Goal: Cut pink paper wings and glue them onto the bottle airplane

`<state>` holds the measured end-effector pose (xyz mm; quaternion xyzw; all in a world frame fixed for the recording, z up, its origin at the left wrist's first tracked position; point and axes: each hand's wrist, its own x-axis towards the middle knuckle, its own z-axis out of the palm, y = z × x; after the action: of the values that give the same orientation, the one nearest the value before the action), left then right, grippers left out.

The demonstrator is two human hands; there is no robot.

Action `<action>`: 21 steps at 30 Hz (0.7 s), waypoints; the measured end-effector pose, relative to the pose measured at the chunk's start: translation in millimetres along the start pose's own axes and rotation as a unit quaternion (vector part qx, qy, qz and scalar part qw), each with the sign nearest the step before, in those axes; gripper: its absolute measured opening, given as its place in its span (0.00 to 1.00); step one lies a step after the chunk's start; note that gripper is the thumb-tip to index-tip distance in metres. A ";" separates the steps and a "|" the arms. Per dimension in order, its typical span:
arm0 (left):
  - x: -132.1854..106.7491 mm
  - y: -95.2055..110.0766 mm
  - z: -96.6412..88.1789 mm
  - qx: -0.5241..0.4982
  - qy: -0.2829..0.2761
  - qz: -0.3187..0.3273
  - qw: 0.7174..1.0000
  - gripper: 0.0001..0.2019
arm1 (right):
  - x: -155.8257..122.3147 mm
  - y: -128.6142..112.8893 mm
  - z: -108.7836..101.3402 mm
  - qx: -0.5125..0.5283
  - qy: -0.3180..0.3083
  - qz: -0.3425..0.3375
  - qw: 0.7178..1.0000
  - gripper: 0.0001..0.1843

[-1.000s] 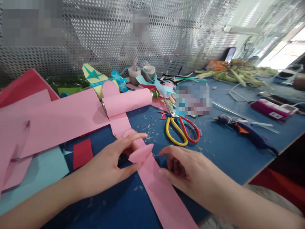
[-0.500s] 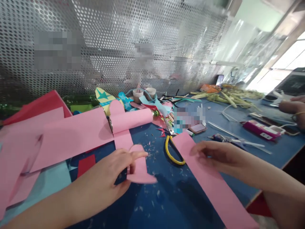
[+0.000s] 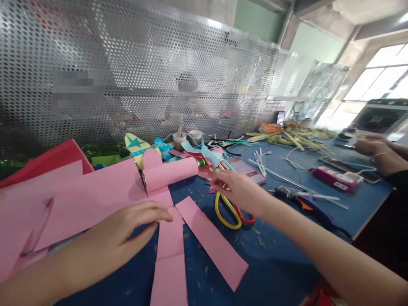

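My left hand (image 3: 130, 231) lies palm down with fingers stretched, its fingertips on a pink paper strip (image 3: 170, 255) that has a crease across it. Right of that strip a second pink strip (image 3: 212, 244) lies flat at a slant, touched by neither hand. My right hand (image 3: 234, 187) is over the scissors (image 3: 228, 214) with yellow and red handles. Its fingers are bent together among pencil-like sticks and paper scraps; what they hold, if anything, is hidden. A tube wrapped in pink paper (image 3: 172, 173) rests behind the strips.
Large pink sheets (image 3: 95, 187) and a red sheet (image 3: 60, 159) cover the left side. At right lie a phone (image 3: 245, 170), a blue glue gun (image 3: 314, 210), white sticks and a purple box (image 3: 334, 177). Another person's hands (image 3: 376, 151) are at the far right.
The right hand has let go of the pink strip, now flat on the table, and moved left to the scissors. The left hand's folded pink piece lies flattened out. The view has shifted.
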<state>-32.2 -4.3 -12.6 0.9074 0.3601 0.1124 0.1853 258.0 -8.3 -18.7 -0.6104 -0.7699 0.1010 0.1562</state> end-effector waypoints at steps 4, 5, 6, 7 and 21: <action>13.9 31.0 18.8 -0.008 -0.028 0.059 0.998 0.16 | 17.6 40.5 -2.7 -0.065 0.018 0.073 0.995 0.07; 16.0 39.0 26.3 -0.004 -0.045 0.076 0.996 0.17 | 19.3 48.4 1.7 -0.068 0.017 0.082 0.994 0.08; 17.4 46.3 33.9 0.007 -0.057 0.080 0.995 0.17 | 19.9 54.6 7.1 -0.066 0.017 0.087 0.994 0.10; 18.3 52.6 40.8 0.026 -0.080 0.082 0.993 0.18 | 19.7 59.1 12.5 -0.058 0.018 0.085 0.994 0.12; -0.6 53.3 92.0 0.118 0.046 0.224 0.966 0.14 | -11.4 0.6 7.0 0.546 -0.070 -0.002 0.835 0.22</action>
<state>31.1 -64.0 -73.7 0.9742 0.1663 0.1496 0.0300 258.3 -19.0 -26.8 -0.4157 -0.6002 0.5466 0.4101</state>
